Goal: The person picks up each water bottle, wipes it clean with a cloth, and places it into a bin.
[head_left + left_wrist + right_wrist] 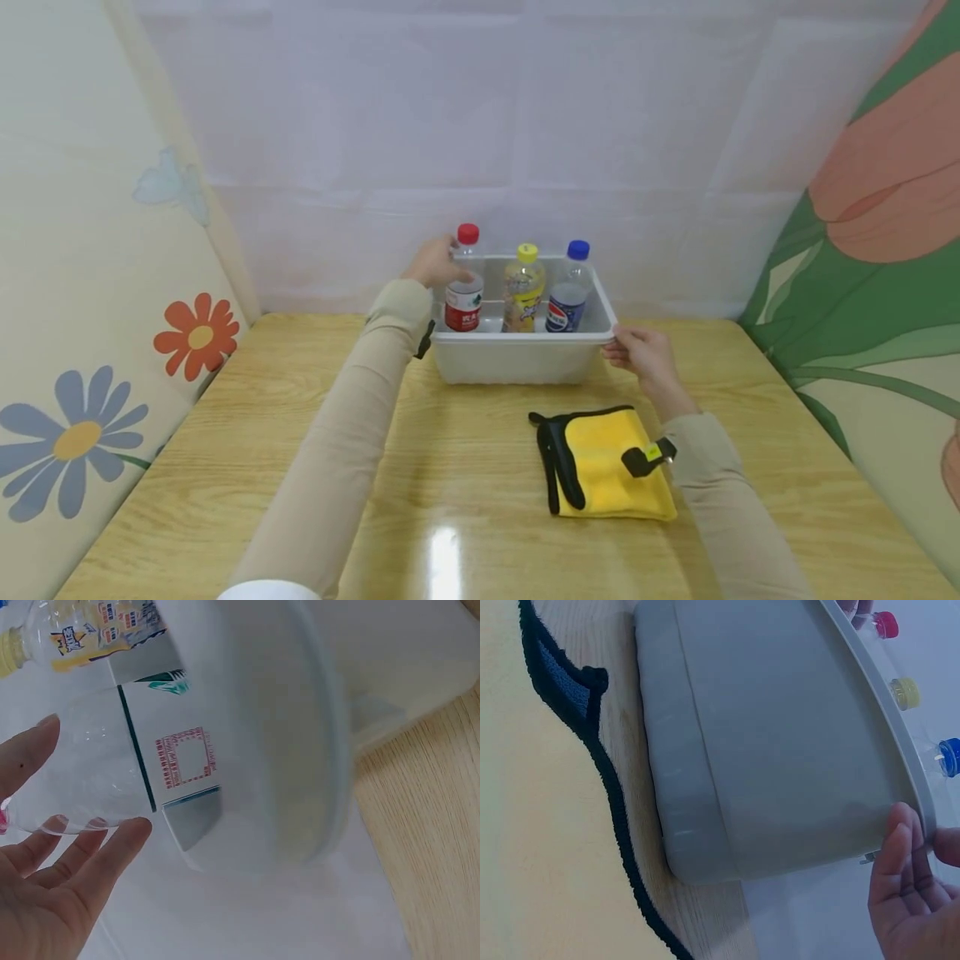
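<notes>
- a translucent grey plastic bin (517, 358) sits on the light wooden table (225, 450), toward twelve o'clock from the person, close to the white back wall.
- three clear plastic bottles stand upright in a row inside it: a red-capped bottle with a red label (465, 287) at the bin's nine o'clock end, a yellow-capped bottle with a yellow label (522, 287) in the middle, a blue-capped bottle with a blue label (567, 287) at the three o'clock end.
- the left hand (435, 262) is at the red-capped bottle's upper part, fingers nearly straight around its clear body in the left wrist view (45, 885); not clamped tight.
- the right hand (645, 354) holds the bin's rim at its three o'clock corner, thumb and fingers pinching the edge (900, 847).
- a folded yellow cloth with black trim (600, 471) lies flat at the bin's six o'clock, near the right forearm.
</notes>
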{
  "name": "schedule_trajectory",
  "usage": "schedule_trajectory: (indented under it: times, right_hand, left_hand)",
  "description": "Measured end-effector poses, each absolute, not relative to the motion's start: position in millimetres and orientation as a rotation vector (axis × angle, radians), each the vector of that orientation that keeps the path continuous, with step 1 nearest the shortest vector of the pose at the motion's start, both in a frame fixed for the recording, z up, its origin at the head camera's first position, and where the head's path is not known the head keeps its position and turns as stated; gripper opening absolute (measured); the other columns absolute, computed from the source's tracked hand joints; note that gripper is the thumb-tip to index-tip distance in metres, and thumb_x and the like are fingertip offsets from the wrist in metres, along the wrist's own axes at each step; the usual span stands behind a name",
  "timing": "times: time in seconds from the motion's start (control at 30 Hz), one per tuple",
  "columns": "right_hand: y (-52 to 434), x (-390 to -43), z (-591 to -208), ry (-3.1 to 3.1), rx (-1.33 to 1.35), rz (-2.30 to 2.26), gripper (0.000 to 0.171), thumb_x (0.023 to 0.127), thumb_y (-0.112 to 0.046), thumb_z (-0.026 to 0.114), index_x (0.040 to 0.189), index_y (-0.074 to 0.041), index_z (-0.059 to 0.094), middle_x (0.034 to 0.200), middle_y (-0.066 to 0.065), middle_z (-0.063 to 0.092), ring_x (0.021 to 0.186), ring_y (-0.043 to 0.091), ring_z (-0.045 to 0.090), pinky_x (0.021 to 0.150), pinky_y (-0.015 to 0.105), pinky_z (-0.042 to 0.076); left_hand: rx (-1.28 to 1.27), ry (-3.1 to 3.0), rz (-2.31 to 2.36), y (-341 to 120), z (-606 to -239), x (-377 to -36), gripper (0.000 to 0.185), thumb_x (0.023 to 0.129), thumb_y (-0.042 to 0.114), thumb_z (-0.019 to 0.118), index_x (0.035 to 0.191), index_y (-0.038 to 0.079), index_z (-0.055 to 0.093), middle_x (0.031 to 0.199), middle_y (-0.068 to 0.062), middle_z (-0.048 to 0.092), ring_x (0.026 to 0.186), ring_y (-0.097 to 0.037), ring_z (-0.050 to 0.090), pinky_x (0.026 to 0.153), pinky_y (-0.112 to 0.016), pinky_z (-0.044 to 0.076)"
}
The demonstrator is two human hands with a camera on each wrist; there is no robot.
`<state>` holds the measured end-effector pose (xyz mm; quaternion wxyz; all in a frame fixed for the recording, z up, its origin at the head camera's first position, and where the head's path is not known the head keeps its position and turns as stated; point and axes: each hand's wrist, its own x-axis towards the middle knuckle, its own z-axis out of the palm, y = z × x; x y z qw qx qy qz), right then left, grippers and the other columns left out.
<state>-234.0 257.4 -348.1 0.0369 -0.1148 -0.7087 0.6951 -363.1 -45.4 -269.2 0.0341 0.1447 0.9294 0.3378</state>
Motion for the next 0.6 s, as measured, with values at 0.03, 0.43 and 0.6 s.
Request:
schedule_trajectory:
  times: [0.03, 0.43, 0.6]
  right_hand:
    - [257.1, -234.0, -348.2, -2.175, -0.350, 2.136, 0.044, 0.095, -0.017, 0.047, 0.122, 0.018, 0.041, 0.062, -0.005, 0.063, 0.057, 0.004, 0.061, 0.055, 0.018, 0.054]
    - [255.3, -233.9, -348.4, -2.172, -0.312, 2.146, 0.048, 0.095, -0.018, 0.048, 0.123, 0.020, 0.038, 0.061, -0.005, 0.062, 0.056, 0.005, 0.060, 0.055, 0.018, 0.054]
    - [253.0, -233.7, -348.5, -2.176, -0.322, 2.139, 0.046, 0.095, -0.017, 0.047, 0.123, 0.019, 0.039, 0.061, -0.005, 0.062, 0.056, 0.005, 0.060, 0.055, 0.017, 0.053]
  left_hand:
    - [0.440, 2.859, 1.036, -45.3, -269.2, -363.8, 0.068, 0.075, 0.017, 0.074, 0.129, -0.003, 0.039, 0.124, -0.018, 0.049, 0.112, -0.030, 0.047, 0.094, -0.040, 0.042]
    - [0.335, 2.860, 1.022, -43.1, -270.4, -360.9, 0.065, 0.068, 0.005, 0.076, 0.124, -0.004, 0.044, 0.121, -0.018, 0.051, 0.110, -0.031, 0.048, 0.094, -0.040, 0.043]
    - [0.320, 2.864, 0.999, -42.9, -272.9, -358.8, 0.065, 0.068, 0.005, 0.075, 0.124, -0.004, 0.043, 0.119, -0.018, 0.052, 0.108, -0.030, 0.049, 0.092, -0.039, 0.044]
